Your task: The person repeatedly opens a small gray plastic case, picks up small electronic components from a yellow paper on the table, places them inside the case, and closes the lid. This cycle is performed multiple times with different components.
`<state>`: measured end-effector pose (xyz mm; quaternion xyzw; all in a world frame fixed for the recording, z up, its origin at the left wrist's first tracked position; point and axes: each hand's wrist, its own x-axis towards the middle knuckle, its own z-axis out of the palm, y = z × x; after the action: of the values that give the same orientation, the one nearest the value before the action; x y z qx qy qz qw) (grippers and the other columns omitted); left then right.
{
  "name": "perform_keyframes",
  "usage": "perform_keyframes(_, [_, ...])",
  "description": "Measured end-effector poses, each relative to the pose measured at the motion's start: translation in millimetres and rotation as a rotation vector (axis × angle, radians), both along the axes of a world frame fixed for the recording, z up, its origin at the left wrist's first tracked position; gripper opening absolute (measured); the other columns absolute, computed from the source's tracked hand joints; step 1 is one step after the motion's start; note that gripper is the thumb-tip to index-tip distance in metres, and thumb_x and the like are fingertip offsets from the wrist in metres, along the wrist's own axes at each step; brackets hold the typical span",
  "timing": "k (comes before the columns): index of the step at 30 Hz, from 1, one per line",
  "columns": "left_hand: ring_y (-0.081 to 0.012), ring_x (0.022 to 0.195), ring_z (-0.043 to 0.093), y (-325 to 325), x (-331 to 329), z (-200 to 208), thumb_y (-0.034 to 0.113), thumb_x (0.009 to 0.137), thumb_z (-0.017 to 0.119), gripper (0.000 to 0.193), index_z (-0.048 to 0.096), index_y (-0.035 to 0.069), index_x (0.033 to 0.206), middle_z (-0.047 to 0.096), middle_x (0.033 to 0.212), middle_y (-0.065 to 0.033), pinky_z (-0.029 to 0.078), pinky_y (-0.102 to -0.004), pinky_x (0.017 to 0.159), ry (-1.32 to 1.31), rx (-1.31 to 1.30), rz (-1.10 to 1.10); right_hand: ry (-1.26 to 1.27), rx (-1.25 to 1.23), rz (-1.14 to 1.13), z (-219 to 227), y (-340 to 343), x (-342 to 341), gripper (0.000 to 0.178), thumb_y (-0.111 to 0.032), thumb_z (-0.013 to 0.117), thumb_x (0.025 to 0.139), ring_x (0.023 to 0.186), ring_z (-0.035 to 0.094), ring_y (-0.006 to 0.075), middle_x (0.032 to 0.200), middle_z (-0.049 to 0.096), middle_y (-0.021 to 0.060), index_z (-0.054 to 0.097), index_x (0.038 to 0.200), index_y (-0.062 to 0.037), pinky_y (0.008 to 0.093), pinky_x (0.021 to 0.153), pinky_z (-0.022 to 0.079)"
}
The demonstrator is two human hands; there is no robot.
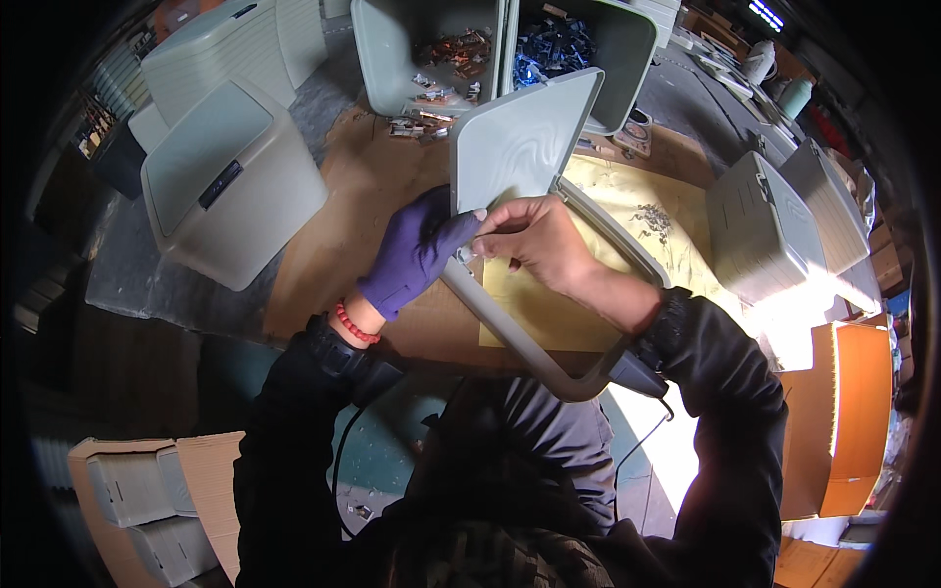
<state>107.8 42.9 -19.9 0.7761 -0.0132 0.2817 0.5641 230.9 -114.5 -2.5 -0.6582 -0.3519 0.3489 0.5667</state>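
Note:
A grey plastic frame lies over the table's near edge, with a pale grey flap standing raised from it. My left hand, in a purple glove with bare fingertips, is closed at the flap's lower left corner. Its thumb meets the fingers of my right hand. That bare right hand is closed in a pinch near the joint of flap and frame; a small shiny piece shows at its fingertips, too hidden to name. Yellow paper lies beneath the frame, with a pile of small metal parts on it.
Two grey bins at the back hold copper-coloured pieces and blue pieces. A lidded grey box stands at left, another at right. Brown cardboard covers the tabletop. An open carton holds more boxes at lower left.

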Motion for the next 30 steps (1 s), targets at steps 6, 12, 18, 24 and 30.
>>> perform_keyframes(6, [-0.0105,0.075,0.059,-0.3,-0.6,1.3,0.023,0.097,0.070,0.024,0.068,0.000,0.102,0.068,0.082,-0.0062,0.049,-0.0279,0.069,0.025,0.015,0.008,0.135,0.039,-0.099,-17.1,4.0,-12.5,0.005,-0.002,0.079,0.085,0.059,0.057,0.0031,0.077,0.073,0.0022,0.074,0.086,-0.0022,0.0203,0.049,0.041])
perform_keyframes(12, [-0.0103,0.071,0.057,0.5,0.4,2.4,0.024,0.097,0.071,0.024,0.068,0.000,0.099,0.066,0.079,-0.0055,0.047,-0.0280,0.065,0.066,0.056,0.041,0.132,0.048,-0.090,-22.7,-1.0,-16.9,0.006,-0.002,0.079,0.086,0.060,0.058,0.0032,0.077,0.073,0.0033,0.073,0.085,-0.0019,0.0208,0.050,0.041])
perform_keyframes(18, [-0.0092,0.075,0.060,-0.1,-0.3,2.2,0.024,0.098,0.070,0.027,0.068,-0.002,0.104,0.069,0.083,-0.0059,0.048,-0.0275,0.068,0.051,0.029,0.016,-0.488,0.209,-0.110,-24.8,-1.0,-21.7,0.007,0.002,0.077,0.079,0.064,0.066,0.0198,0.081,0.071,0.0096,0.072,0.084,0.0008,0.0328,0.063,0.053])
perform_keyframes(24, [-0.0080,0.075,0.057,-0.3,0.5,-2.2,0.026,0.100,0.068,0.029,0.068,-0.002,0.108,0.068,0.083,-0.0045,0.048,-0.0267,0.069,0.033,0.018,0.032,-1.107,0.372,-0.034,-18.9,-4.1,-22.2,0.010,0.002,0.075,0.074,0.073,0.065,0.0318,0.081,0.065,0.0123,0.071,0.083,-0.0012,0.0392,0.066,0.055])
perform_keyframes(30, [-0.0077,0.073,0.053,5.3,0.6,-4.5,0.027,0.101,0.067,0.029,0.068,-0.002,0.104,0.065,0.079,-0.0029,0.047,-0.0268,0.067,0.074,0.053,0.053,-1.074,0.262,-0.090,-20.3,-2.6,-24.8,0.009,0.000,0.075,0.072,0.073,0.065,0.0318,0.084,0.065,0.0125,0.070,0.079,-0.0008,0.0402,0.066,0.055])
